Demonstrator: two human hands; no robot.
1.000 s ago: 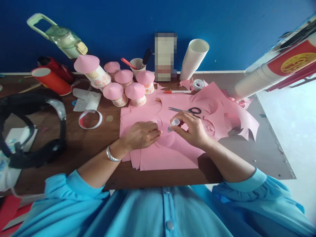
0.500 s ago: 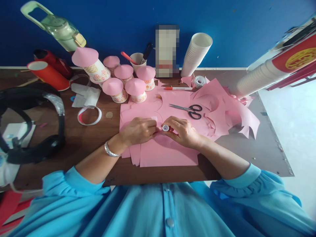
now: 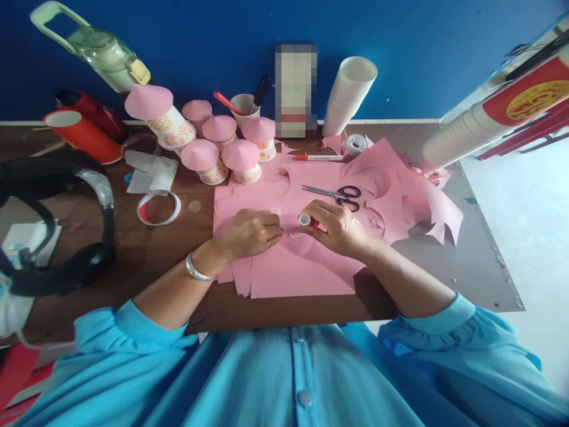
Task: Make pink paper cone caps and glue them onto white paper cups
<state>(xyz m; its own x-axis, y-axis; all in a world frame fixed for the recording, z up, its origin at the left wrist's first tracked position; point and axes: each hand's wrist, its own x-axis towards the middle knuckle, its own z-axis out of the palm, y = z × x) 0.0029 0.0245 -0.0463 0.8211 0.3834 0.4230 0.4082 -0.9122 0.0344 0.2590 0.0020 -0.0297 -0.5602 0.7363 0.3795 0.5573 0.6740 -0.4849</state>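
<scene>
My left hand (image 3: 253, 234) is closed, its fingers pinching a small piece of pink paper (image 3: 291, 229) that sticks out toward the right. A pale edge shows above its knuckles. In my right hand (image 3: 335, 228) is a small cylinder with a white round end, which looks like a glue stick (image 3: 304, 220); the fingers hide most of it. Both hands are over a stack of pink paper sheets (image 3: 306, 279). Black-handled scissors (image 3: 333, 194) lie on the paper just beyond my right hand, blades pointing left.
Several decorated paper cups with pink cone roofs (image 3: 207, 156) stand at the back left. Behind are a pen cup (image 3: 247, 108), stacked white cups (image 3: 349, 98) and a tape roll (image 3: 356, 144). Left lie a paper ring (image 3: 159, 207) and a black headset-like frame (image 3: 57, 231). Pink scraps (image 3: 438, 213) spread right.
My right hand has moved slightly right and away from me with the glue stick, widening the gap to my left hand. The left hand keeps its pinch. The whole view has shifted slightly.
</scene>
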